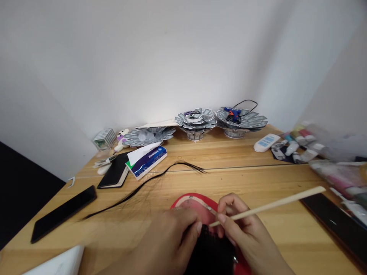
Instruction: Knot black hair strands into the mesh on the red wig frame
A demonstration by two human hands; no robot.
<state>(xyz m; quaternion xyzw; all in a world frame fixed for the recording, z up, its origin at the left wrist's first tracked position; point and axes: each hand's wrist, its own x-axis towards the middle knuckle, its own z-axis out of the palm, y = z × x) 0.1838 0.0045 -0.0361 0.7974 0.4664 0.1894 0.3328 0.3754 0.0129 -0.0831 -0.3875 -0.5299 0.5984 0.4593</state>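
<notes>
A round red and pink base (pixel 197 208) with a pale curved rim lies at the table's front edge. Black hair-like material (pixel 213 252) covers its near part, and a small shiny metal piece shows at its right side. My right hand (pixel 241 229) pinches a pale wooden chopstick (pixel 275 203) between thumb and fingers. The stick's thin tip meets the upper edge of the black hair. My left hand (pixel 174 233), slightly blurred, rests on the base's left side; its thumb and forefinger close at the hair's edge beside the tip.
A long black hair strand (pixel 143 183) crosses the table. Behind it are a blue box (pixel 149 162) and black notebook (pixel 114 172). A black phone (pixel 64 214) lies left. Grey paper bowls (pixel 195 126) line the wall, one holding a glue gun (pixel 233 114). Paint tubes (pixel 301 137) stand right.
</notes>
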